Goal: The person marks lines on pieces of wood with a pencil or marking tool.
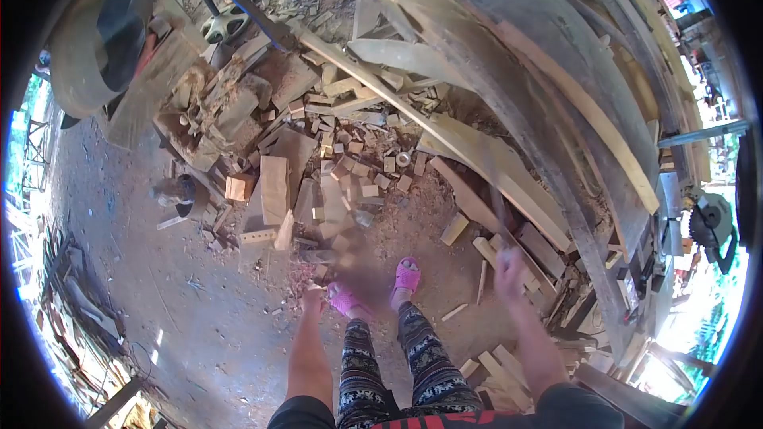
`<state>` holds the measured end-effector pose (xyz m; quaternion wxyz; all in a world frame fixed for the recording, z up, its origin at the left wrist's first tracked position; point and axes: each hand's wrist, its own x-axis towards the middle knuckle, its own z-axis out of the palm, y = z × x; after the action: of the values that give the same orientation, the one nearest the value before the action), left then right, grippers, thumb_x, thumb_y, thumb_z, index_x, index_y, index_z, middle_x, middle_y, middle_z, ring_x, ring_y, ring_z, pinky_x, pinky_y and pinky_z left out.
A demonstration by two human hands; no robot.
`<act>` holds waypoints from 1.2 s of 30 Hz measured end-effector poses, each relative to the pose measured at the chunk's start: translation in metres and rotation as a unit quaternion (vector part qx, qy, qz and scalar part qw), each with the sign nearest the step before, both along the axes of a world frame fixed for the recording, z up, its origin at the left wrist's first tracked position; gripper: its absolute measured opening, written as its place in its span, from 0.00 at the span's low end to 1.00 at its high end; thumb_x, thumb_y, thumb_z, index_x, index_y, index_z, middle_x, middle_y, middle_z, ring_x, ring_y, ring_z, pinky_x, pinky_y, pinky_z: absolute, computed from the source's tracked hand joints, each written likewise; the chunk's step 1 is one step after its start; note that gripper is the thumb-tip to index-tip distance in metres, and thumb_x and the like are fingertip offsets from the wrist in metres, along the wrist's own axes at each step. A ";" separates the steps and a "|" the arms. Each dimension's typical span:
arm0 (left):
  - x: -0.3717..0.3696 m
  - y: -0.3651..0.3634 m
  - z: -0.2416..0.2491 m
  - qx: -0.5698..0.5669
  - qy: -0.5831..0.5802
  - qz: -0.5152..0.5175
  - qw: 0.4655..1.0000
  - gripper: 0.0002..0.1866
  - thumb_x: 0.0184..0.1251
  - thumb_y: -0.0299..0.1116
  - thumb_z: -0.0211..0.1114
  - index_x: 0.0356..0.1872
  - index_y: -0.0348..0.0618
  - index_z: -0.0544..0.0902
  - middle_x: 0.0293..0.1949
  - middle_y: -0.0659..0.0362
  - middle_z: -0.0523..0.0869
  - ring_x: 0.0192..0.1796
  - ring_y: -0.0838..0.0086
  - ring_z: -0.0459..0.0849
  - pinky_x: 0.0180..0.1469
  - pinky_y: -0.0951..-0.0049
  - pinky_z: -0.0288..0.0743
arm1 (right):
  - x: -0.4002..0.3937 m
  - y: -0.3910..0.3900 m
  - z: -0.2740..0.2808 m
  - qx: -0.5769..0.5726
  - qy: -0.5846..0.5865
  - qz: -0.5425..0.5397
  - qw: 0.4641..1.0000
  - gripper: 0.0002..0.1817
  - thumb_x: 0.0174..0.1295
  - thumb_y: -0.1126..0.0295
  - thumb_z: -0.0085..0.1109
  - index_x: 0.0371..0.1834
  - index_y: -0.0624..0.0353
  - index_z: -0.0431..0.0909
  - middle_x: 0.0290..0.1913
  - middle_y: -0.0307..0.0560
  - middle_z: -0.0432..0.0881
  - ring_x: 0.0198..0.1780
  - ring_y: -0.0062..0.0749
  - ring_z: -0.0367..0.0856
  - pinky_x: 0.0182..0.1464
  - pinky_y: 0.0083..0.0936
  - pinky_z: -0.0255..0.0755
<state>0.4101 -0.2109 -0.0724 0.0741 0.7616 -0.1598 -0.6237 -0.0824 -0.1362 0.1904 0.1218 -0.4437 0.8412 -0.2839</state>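
My left hand (315, 299) hangs low beside my pink sandal (344, 299), its fingers drawn together. Whether it holds something small I cannot make out. My right hand (510, 270) is raised on the right and smeared by motion. It is closed round a long, thin, dark tool (499, 210), whose blurred length points up and away; its kind does not show. Ahead of my feet lies a heap of small wood blocks (358, 168). A wood plank (275, 191) and a drilled wood piece (258, 237) rest at the heap's near left side.
Long curved boards (548, 103) are stacked along the right. A long thin batten (373, 83) slants across the heap. At the upper left stands a large curved wooden piece (87, 40). More offcuts (501, 369) lie by my right leg, and sawdust covers the dirt floor (191, 294).
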 end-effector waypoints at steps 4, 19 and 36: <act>-0.046 0.026 0.006 0.023 -0.001 0.020 1.000 0.06 0.64 0.36 0.61 0.39 0.48 0.77 0.29 0.56 0.80 0.19 0.68 0.81 0.10 0.76 0.64 | -0.125 -0.091 0.086 -0.159 0.323 0.053 0.931 0.12 0.70 0.68 0.52 0.50 0.64 0.71 0.34 0.60 0.78 0.33 0.55 0.79 0.34 0.43 0.69; -0.202 0.024 -0.038 -0.166 0.064 -0.212 0.961 0.07 0.62 0.36 0.65 0.39 0.52 0.82 0.28 0.63 0.83 0.24 0.73 0.84 0.22 0.72 0.77 | -0.273 -0.172 0.121 -0.191 0.244 -0.118 0.944 0.12 0.73 0.63 0.50 0.51 0.59 0.71 0.43 0.56 0.80 0.45 0.52 0.79 0.47 0.42 0.71; -0.330 -0.078 -0.058 -0.592 -0.212 -0.468 0.621 0.13 0.51 0.25 0.69 0.39 0.36 0.82 0.35 0.51 0.84 0.29 0.63 0.86 0.31 0.67 0.81 | -0.265 -0.175 0.137 -0.144 0.233 -0.093 0.957 0.09 0.71 0.66 0.51 0.46 0.60 0.72 0.40 0.55 0.77 0.44 0.54 0.76 0.46 0.44 0.68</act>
<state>0.0797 -0.2893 -0.1301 0.1712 0.4857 -0.8410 -0.1660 -0.3475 -0.3116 0.3273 -0.1691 -0.4306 0.8341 -0.3005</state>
